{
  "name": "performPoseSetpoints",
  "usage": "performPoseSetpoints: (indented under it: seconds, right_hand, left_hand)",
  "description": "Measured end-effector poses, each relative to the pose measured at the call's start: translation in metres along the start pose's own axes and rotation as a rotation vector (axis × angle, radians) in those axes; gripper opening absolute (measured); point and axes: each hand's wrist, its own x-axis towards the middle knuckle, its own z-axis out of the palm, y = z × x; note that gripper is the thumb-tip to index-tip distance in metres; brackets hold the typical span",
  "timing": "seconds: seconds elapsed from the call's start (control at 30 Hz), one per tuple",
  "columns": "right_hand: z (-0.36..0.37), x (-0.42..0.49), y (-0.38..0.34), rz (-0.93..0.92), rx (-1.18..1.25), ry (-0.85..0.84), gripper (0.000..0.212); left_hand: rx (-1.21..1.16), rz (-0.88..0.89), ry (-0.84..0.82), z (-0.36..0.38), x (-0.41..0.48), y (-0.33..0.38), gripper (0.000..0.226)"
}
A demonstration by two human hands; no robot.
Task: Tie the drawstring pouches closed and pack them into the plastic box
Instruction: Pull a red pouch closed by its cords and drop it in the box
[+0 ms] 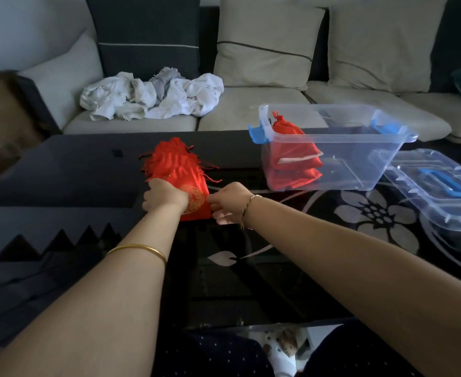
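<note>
In a living room, before a sofa (251, 104), a dark glass bench (60, 170) carries a pile of red pouches (176, 164). Its long axis runs away from the person, string ends far. The left hand (164, 198) grips the pile's near part with curled fingers; the right hand (230, 202) pinches the near right edge of the top pouch (196, 200). The plastic box (360, 148), already holding some pouches, stands to the right, nearer the right hand.

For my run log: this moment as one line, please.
left hand: grips pouch pile | right hand: pinches pile edge | plastic box: open, pouches inside | lid: beside box
</note>
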Motion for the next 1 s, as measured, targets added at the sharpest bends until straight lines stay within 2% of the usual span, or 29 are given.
performPoseSetpoints:
  seconds: [0.1,0.23,0.37,0.43,0.57,0.67,0.8,1.0]
  right_hand:
    - [0.001,0.004,0.003,0.092,0.135,-0.025,0.03]
    - [-0.013,-0.005,0.006,0.036,0.085,0.037,0.02]
    - [-0.047,-0.032,0.006,-0.082,0.024,0.121,0.014]
    - [-0.066,-0.044,0.007,-0.117,0.006,0.176,0.026]
    - [-0.105,-0.062,0.016,-0.149,-0.087,0.326,0.029]
    - [-0.122,-0.071,0.022,-0.096,0.118,0.346,0.023]
    - [-0.13,-0.084,0.026,-0.036,0.493,0.339,0.037]
    - [-0.133,-0.093,0.017,-0.007,0.784,0.325,0.013]
  left_hand:
    - [-0.243,-0.015,-0.118,-0.004,0.0,0.0,0.058]
    - [-0.444,-0.118,-0.391,-0.009,-0.014,0.01,0.032]
    - [-0.516,0.024,-0.531,-0.008,-0.034,0.029,0.01]
    - [-0.599,0.115,-0.594,-0.006,-0.045,0.04,0.005]
    - [-0.622,0.212,-0.708,0.01,-0.068,0.058,0.005]
    - [-0.626,0.208,-0.777,0.018,-0.08,0.064,0.007]
    - [-0.763,0.108,-0.782,0.021,-0.087,0.069,0.007]
    - [-0.806,0.11,-0.684,0.017,-0.083,0.071,0.017]
